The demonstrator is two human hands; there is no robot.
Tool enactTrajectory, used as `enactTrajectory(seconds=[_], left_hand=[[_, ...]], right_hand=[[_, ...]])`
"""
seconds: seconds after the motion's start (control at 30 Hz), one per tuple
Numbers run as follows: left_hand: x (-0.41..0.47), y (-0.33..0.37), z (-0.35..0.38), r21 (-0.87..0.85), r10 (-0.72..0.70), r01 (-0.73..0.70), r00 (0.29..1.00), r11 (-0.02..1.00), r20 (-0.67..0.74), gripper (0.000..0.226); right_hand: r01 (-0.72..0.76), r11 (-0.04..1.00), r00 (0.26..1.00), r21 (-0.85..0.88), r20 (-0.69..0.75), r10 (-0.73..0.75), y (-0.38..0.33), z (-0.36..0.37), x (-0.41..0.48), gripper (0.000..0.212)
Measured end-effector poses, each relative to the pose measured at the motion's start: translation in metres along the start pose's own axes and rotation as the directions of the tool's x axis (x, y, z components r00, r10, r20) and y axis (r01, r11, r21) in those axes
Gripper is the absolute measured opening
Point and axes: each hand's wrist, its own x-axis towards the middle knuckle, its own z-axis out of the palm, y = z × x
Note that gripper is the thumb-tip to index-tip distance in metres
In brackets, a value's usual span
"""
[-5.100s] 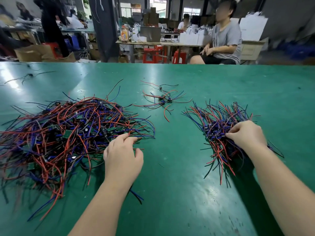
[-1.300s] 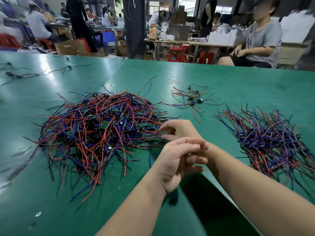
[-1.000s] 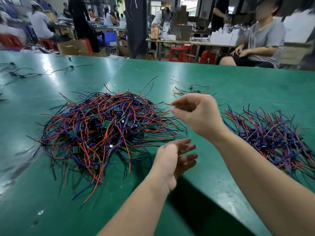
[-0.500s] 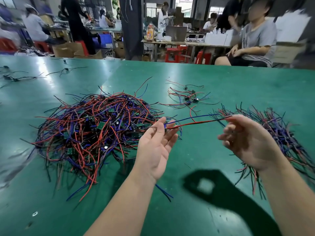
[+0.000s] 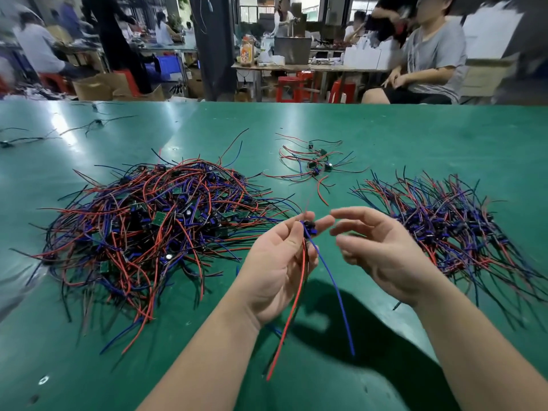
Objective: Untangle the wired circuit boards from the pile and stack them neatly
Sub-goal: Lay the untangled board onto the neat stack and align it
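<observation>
Trailing thin wires (image 5: 293,307), board (image 5: 309,229) in left hand (image 5: 277,272)

**Bare hands, bare forearms**

On my feed two arms fill the lower frame: the left forearm (image 5: 207,351) at 7 o'clock, the right forearm (image 5: 474,351) at 5 o'clock. Both are uncovered right to the picture's edge. The left hand (image 5: 275,268) and right hand (image 5: 382,256) are bare too. The right hand's fingers (image 5: 355,213) are blurred.
</observation>
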Motion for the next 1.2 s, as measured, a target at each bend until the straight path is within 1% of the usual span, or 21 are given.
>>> enactTrajectory(seconds=[0.07,0.1,0.17,0.27,0.33,0.4,0.43,0.47,0.53,0.6,0.67,0.73,0.77,0.8,0.83,0.87,0.93,1.0,1.03,1.1,1.2], left_hand=[[0.002,-0.004,-0.001,0.036,0.022,-0.021,1.000,0.999,-0.022,0.030],[0.003,-0.006,-0.002,0.054,0.033,-0.032,0.999,0.998,-0.030,0.030],[0.004,-0.008,-0.004,0.098,0.045,-0.039,0.997,0.994,-0.059,0.031],[0.005,-0.011,-0.007,0.175,0.040,-0.024,0.995,0.984,-0.088,0.038],[0.005,-0.014,-0.007,0.233,0.010,0.015,0.994,0.972,-0.105,0.039],[0.004,-0.017,-0.007,0.292,-0.020,0.045,0.996,0.955,-0.088,0.035],[0.004,-0.018,-0.007,0.328,-0.035,0.058,0.997,0.943,-0.074,0.032],[0.003,-0.019,-0.007,0.369,-0.049,0.071,0.996,0.927,-0.069,0.026],[0.002,-0.021,-0.009,0.454,-0.060,0.081,0.996,0.887,-0.060,0.013],[0.002,-0.022,-0.008,0.488,-0.057,0.071,0.997,0.870,-0.043,0.011],[0.001,-0.022,-0.005,0.486,-0.046,0.047,0.999,0.873,-0.014,0.010],[0.000,-0.024,-0.003,0.501,-0.023,0.032,0.999,0.865,-0.024,0.006],[0.001,-0.026,-0.003,0.524,-0.008,0.033,0.999,0.851,-0.051,0.004],[0.001,-0.028,-0.004,0.549,0.004,0.040,0.997,0.835,-0.080,0.003],[0.001,-0.030,-0.005,0.573,0.009,0.052,0.995,0.818,-0.103,0.003],[0.001,-0.032,-0.005,0.595,0.010,0.061,0.993,0.802,-0.116,0.004],[0.001,-0.033,-0.005,0.629,0.009,0.065,0.993,0.774,-0.114,0.008],[-0.001,-0.034,-0.003,0.657,-0.003,0.059,0.996,0.752,-0.087,0.011],[-0.003,-0.034,-0.002,0.666,-0.024,0.062,0.998,0.743,-0.067,0.012],[-0.006,-0.036,0.000,0.670,-0.108,0.100,0.994,0.736,-0.030,0.011],[-0.011,-0.041,0.005,0.660,-0.239,0.167,0.971,0.733,0.019,0.009]], right_hand=[[0.062,0.991,0.995,-0.115,0.084,-0.052,0.003,0.007,-0.002,0.058],[0.086,0.981,0.993,-0.173,0.101,-0.069,0.003,0.009,-0.002,0.064],[0.111,0.961,0.991,-0.251,0.097,-0.089,0.004,0.013,-0.003,0.066],[0.163,0.927,0.986,-0.338,0.089,-0.140,0.004,0.016,-0.005,0.053],[0.200,0.915,0.980,-0.350,0.055,-0.194,0.003,0.018,-0.004,0.035],[0.225,0.939,0.967,-0.261,-0.057,-0.248,0.003,0.018,-0.003,0.015],[0.223,0.949,0.958,-0.222,-0.131,-0.256,0.003,0.018,-0.001,0.011],[0.207,0.959,0.948,-0.195,-0.202,-0.246,0.004,0.018,0.000,0.011],[0.167,0.974,0.928,-0.153,-0.310,-0.208,0.007,0.018,0.001,0.029],[0.144,0.980,0.908,-0.137,-0.376,-0.186,0.010,0.017,0.003,0.049],[0.136,0.972,0.892,-0.193,-0.404,-0.205,0.012,0.017,0.003,0.065],[0.088,0.956,0.890,-0.281,-0.409,-0.202,0.014,0.016,0.003,0.097],[0.048,0.954,0.899,-0.295,-0.404,-0.170,0.015,0.016,0.004,0.111],[-0.002,0.960,0.909,-0.278,-0.400,-0.114,0.016,0.016,0.004,0.117],[-0.058,0.973,0.918,-0.223,-0.394,-0.036,0.015,0.016,0.005,0.115],[-0.112,0.984,0.927,-0.140,-0.372,0.053,0.012,0.015,0.005,0.105],[-0.194,0.981,0.945,0.003,-0.267,0.188,0.006,0.008,0.005,0.067],[-0.259,0.965,0.953,0.043,-0.152,0.263,0.000,0.000,0.003,0.036],[-0.284,0.958,0.950,0.047,-0.120,0.287,-0.002,-0.004,0.002,0.028],[-0.312,0.948,0.940,0.065,-0.123,0.318,-0.008,-0.013,0.004,0.019],[-0.243,0.951,0.927,0.191,-0.243,0.286,-0.021,-0.035,0.008,0.017]])
